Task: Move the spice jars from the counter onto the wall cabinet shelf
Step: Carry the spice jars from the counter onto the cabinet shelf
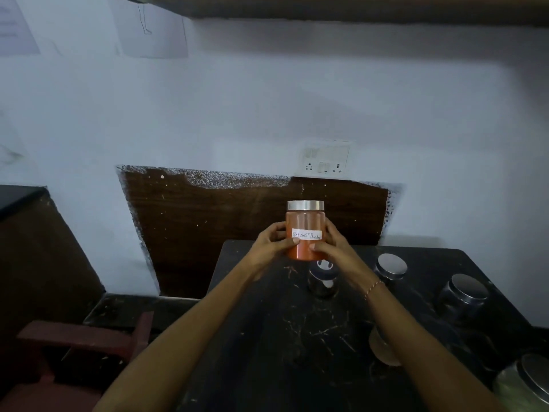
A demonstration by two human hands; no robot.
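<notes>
A clear jar of red chilli powder (305, 223) with a silver lid and a white handwritten label is held upright above the black counter (267, 337). My left hand (271, 242) grips its left side and my right hand (329, 245) grips its right side. Several other silver-lidded jars stand on the counter: one (323, 279) just below the held jar, one (390, 267) to the right, one (463, 295) further right, and one (525, 382) at the right edge. Another jar (381, 349) is partly hidden under my right forearm. The dark underside of the wall cabinet (356, 10) runs along the top.
A brown wooden panel (222, 209) covers the wall behind the counter, with a switch and socket plate (326, 160) above it. A dark red chair (74, 352) stands at the lower left. Papers (151, 31) hang on the upper left wall.
</notes>
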